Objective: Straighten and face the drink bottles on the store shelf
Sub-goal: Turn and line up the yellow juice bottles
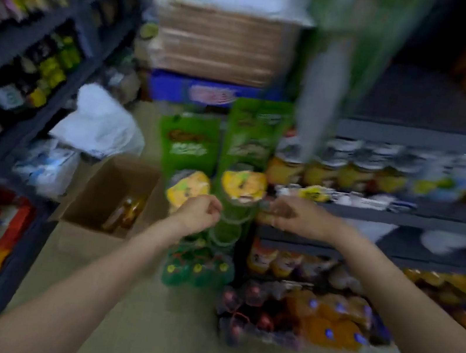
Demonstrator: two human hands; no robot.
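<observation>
The frame is heavily blurred by motion. A dark shelf unit [403, 218] on the right carries rows of yellow drink bottles [358, 174] with pale caps, and more bottles [276, 260] one level down. My right hand [283, 215] reaches toward the shelf's left end with fingers curled, seemingly around a small dark cap; the blur hides the grip. My left hand [199, 214] hangs with curled fingers in front of a green hanging rack of snack packs [238, 189]; whether it holds anything is unclear.
Packs of green [197, 269], dark red [253, 306] and orange [334, 319] bottles stand on the floor. An open cardboard box [105, 192] with bottles sits at left, by white bags [101, 123]. Stacked cartons [217, 41] fill the aisle's far end. Shelving [15, 53] lines the left.
</observation>
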